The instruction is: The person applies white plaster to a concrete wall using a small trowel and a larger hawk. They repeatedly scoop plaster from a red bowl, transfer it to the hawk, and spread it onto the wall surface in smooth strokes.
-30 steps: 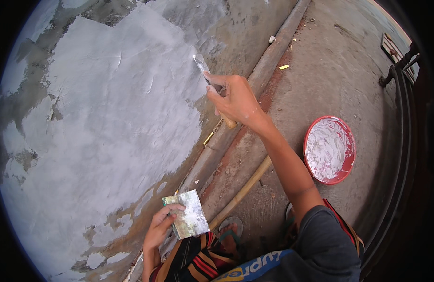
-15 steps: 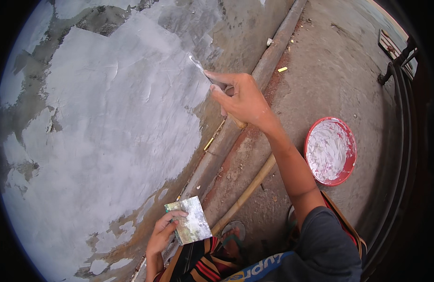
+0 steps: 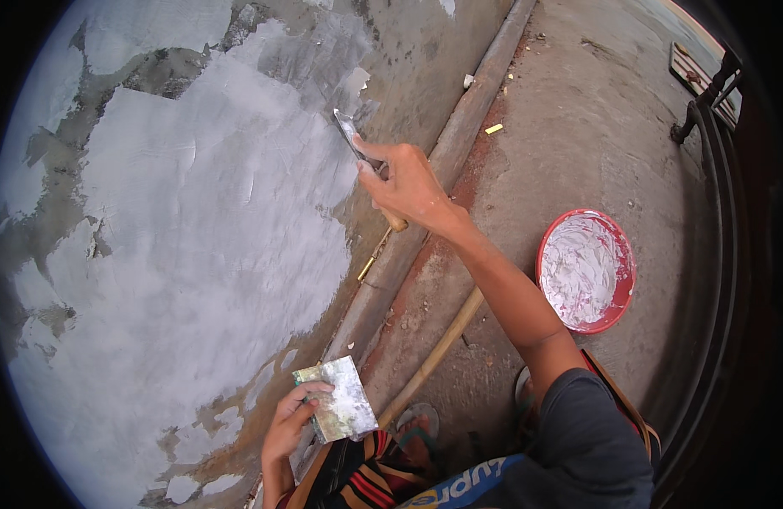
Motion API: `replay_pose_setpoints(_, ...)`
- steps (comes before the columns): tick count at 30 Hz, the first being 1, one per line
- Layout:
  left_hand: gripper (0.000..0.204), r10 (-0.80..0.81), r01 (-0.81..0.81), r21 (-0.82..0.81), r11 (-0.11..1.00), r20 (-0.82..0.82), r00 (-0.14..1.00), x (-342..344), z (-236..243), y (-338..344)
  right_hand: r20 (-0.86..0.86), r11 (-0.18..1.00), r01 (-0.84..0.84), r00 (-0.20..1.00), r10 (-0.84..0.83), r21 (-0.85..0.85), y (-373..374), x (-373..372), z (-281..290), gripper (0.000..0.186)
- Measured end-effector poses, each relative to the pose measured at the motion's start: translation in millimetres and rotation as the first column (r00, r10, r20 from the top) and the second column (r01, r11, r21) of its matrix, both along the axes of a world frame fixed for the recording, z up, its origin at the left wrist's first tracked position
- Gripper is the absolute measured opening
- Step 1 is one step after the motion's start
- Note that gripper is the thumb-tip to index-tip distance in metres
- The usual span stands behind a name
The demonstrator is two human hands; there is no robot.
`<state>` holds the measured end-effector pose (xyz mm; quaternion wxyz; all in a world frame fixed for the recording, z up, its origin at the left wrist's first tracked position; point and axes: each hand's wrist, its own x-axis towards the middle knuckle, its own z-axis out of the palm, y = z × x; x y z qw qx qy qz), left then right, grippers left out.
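Observation:
My right hand (image 3: 408,188) is closed round the wooden handle of a putty knife (image 3: 347,129), whose blade carries some white putty. The blade points up and left, at the edge of the pale putty on the wall (image 3: 213,195); whether it touches cannot be told. Lower down, my left hand (image 3: 290,422) grips a flat, square putty-smeared board (image 3: 346,399), fingers on its face near the left edge. To the right on the ground stands a red basin (image 3: 540,263) with white putty spread over its inside.
A wooden pole (image 3: 438,355) slants over the ground beside my feet. Along the wall's foot runs a rounded concrete ledge (image 3: 464,127). A small yellow piece (image 3: 493,129) lies beyond it. Dark furniture-like legs (image 3: 705,102) stand at the far right.
My right hand with the putty knife has shifted slightly left and down, and the blade is turned, showing more of its flat. The left hand keeps its hold on the board.

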<state>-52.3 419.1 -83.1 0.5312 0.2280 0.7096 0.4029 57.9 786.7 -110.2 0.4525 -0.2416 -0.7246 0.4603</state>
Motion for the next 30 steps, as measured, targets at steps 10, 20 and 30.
replay_pose_setpoints(10,0.029,-0.032,0.03,-0.042,0.999,-0.056,0.998,5.2,6.0,-6.0,0.04,0.976,-0.063,0.997,0.073,-0.209,80.3,32.1,22.0,0.044)
replay_pose_setpoints(20,0.029,-0.059,0.059,-0.022,0.998,-0.015,0.998,6.7,2.6,1.2,0.05,0.978,-0.108,0.992,0.118,-0.178,48.7,36.7,13.5,0.041)
replay_pose_setpoints(30,0.029,-0.04,0.039,-0.032,0.999,-0.026,0.999,3.0,2.4,-6.3,0.107,0.989,-0.138,0.984,0.144,-0.062,38.8,31.5,27.7,0.039)
